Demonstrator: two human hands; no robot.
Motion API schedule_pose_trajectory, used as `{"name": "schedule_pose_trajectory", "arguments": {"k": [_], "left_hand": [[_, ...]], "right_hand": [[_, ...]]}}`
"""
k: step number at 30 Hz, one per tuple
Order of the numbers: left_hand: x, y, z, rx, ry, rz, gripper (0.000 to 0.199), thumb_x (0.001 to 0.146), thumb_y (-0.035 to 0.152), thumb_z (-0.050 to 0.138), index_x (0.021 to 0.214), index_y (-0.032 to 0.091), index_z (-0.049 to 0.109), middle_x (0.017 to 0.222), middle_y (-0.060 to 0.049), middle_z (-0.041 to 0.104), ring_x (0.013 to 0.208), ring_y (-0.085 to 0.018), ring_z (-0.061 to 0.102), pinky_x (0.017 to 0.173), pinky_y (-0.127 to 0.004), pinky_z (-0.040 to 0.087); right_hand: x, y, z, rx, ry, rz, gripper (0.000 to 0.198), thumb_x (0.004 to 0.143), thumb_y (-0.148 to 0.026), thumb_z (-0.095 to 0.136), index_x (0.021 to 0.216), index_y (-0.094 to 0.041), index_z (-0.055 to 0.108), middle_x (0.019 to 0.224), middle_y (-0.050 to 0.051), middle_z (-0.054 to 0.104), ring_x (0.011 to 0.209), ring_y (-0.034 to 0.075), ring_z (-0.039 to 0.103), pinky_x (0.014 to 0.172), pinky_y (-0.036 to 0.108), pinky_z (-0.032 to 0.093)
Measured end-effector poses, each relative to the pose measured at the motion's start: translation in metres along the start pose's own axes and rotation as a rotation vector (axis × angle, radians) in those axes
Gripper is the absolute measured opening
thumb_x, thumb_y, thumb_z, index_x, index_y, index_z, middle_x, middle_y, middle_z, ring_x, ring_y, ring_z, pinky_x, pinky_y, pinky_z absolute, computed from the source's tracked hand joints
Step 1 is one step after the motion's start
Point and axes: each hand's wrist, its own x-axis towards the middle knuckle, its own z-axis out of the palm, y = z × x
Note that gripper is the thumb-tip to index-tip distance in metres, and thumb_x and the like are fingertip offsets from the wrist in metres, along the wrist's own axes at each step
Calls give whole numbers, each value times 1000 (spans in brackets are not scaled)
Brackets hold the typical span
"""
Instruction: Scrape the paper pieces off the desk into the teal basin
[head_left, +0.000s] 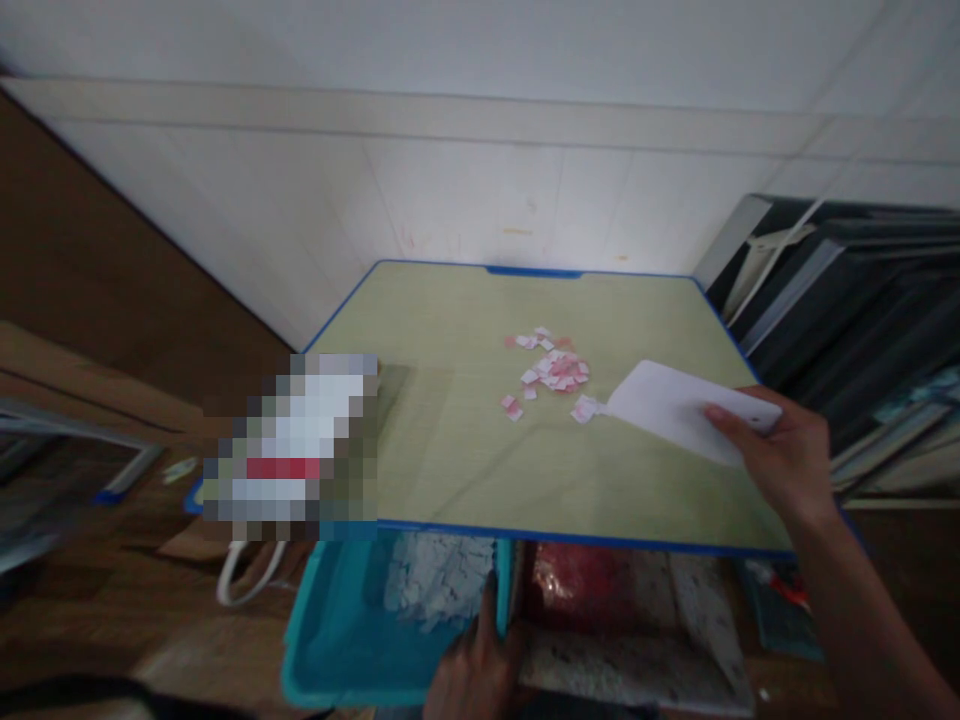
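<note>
My right hand (787,445) grips a thin white plastic scraper (667,410) by its end, thumb on top, with a small hole near the grip. The scraper's far edge lies low over the folding table (450,470), close to small white and pink paper squares (559,372). These are heaped loosely around the table's middle. Down at the front, my left hand (476,665) is on the right rim of a teal plastic tub (330,650), index finger along the inner wall; its other fingers are partly hidden. Inside the tub lies a pile of white pieces (442,580).
A blurred-out white box or bag (300,430) stands on the table's left side. Right of the tub is a stained tray (637,660) with a red patch. Dark folders (847,290) lean at the right, a pale wall (465,180) stands behind.
</note>
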Motion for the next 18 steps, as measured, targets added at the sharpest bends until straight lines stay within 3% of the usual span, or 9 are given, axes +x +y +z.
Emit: {"name": "schedule_pose_trajectory", "arguments": {"k": [5, 12, 13, 18], "left_hand": [[0, -1, 1, -22, -13, 2, 39, 62, 24, 63, 99, 32, 52, 120, -12, 46, 83, -22, 58, 68, -34, 49], [0, 0, 1, -29, -22, -3, 40, 61, 23, 63, 99, 32, 53, 124, -13, 43, 83, -22, 58, 69, -34, 48], [0, 0, 1, -29, -18, 0, 41, 62, 24, 62, 101, 32, 52, 124, -13, 43, 83, -22, 58, 69, -34, 48], [0, 0, 0, -21, -18, 9, 41, 61, 25, 63, 100, 31, 52, 126, -15, 39, 81, -22, 59, 68, -34, 49]], "right_hand": [[-6, -11, -9, -112, -48, -19, 23, 63, -40, 58, 70, -18, 58, 52, -3, 49, 42, 10, 41, 37, 21, 30], [-34, -41, -17, -128, -376, -81, 17, 68, -36, 56, 68, -20, 59, 58, 0, 55, 50, 12, 49, 42, 21, 36], [-35, -40, -14, -106, -354, -76, 17, 68, -37, 56, 68, -20, 59, 57, -1, 55, 49, 12, 48, 41, 21, 35], [-21, -27, 5, -61, -1, -30, 20, 66, -38, 58, 72, -19, 58, 55, -2, 52, 44, 10, 43, 38, 21, 32]]}}
